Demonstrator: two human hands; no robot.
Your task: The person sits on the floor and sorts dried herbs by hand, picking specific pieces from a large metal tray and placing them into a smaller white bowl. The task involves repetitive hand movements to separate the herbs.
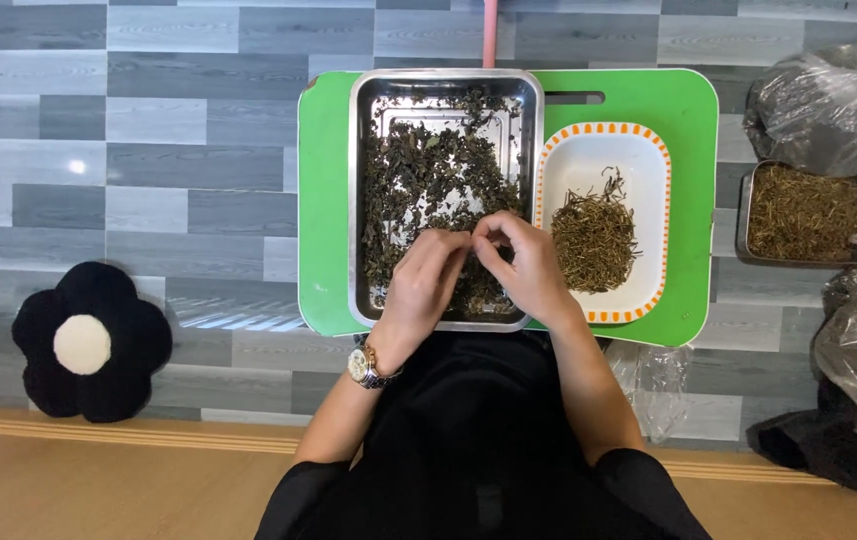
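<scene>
Green table (329, 200) bearing steel tray (359, 200), white dish (649, 160).

A black flower-shaped cushion with a cream centre (92, 343) lies at eight o'clock on the grey plank-patterned floor (149, 130). At three o'clock, a small steel tray of tan stems (804, 214) sits among crinkled clear plastic bags (834, 100).
</scene>
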